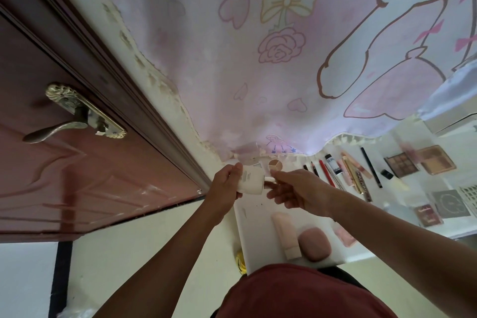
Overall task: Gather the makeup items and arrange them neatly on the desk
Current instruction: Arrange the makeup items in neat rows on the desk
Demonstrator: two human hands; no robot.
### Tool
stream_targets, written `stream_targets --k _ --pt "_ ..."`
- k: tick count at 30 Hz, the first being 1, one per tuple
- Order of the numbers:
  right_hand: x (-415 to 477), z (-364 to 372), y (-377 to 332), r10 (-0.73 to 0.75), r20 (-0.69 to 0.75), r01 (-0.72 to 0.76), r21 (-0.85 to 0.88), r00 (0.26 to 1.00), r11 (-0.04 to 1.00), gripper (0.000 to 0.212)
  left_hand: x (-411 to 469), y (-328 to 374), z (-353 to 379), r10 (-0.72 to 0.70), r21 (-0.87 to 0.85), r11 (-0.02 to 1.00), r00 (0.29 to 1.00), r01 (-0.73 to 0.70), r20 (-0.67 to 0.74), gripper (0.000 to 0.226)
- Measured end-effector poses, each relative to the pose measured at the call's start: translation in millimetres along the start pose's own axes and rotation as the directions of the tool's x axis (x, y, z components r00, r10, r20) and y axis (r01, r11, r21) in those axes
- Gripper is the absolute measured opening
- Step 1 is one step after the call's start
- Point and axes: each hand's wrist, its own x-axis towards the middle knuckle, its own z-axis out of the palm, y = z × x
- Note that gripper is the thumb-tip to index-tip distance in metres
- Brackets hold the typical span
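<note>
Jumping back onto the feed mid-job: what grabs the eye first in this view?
Both hands meet at centre: the left hand grips a white tube and the right hand pinches its cap end, over the far left part of the white desk. Behind hangs a big pink cartoon cloth, and a row of pencils and lip tubes lies along the desk's back edge to the right.

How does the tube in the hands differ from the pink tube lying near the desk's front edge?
The white tube is off the desk, gripped by the left hand with the right hand at its cap end; the pink tube lies flat on the desk, untouched. The white tube lies crosswise; the pink tube points away from the person. Both are pale capped tubes.
</note>
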Motion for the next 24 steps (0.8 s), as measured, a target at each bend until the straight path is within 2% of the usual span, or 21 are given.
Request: stream_targets --k 2,6,10,13,16,19,22,24 --pt "0.6 -2.1 1.0 -0.093 -0.012 0.093 0.03 0.996 0.995 0.014 -1.5 -0.9 0.8 -0.004 0.002 1.0 1.0 0.004 0.006 0.034" --pt "-1.9 -2.8 1.3 -0.167 -0.031 0.167 -0.018 0.985 0.986 0.03 -3.8 -0.7 0.7 -0.018 -0.015 1.0 1.0 0.018 0.009 0.034" --pt "-4.8 -0.9 1.8 -0.051 -0.018 0.052 0.052 0.999 0.997 0.039 -5.2 0.3 1.2 -0.015 -0.016 1.0 1.0 0.015 0.01 0.033" --pt "-6.2 0.5 6.0 -0.144 -0.016 0.145 0.04 0.989 0.989 0.027 -6.9 0.6 1.8 -0.019 -0.008 1.0 1.0 0.019 0.001 0.033" --pt "-6.8 1.0 8.8 -0.233 -0.049 0.236 0.062 0.971 0.97 0.03 -8.9 1.3 1.2 -0.026 -0.051 0.998 1.0 0.026 -0.011 0.033" --pt "-7.4 1.4 9.6 -0.221 -0.033 0.223 0.089 0.975 0.971 0.03 -9.8 1.6 -1.3 -0.042 -0.08 0.996 0.999 0.04 -0.018 0.034" --pt "-8.0 3.2 9.1 -0.183 0.012 0.175 0.221 0.983 0.959 0.021 -11.5 1.9 -2.4 -0.05 -0.083 0.995 0.999 0.049 -0.016 0.032" --pt "-7.0 3.9 8.7 -0.118 0.0 0.114 0.251 0.993 0.961 0.029 -13.1 2.2 -1.9 -0.049 -0.084 0.995 0.999 0.048 -0.011 0.03"
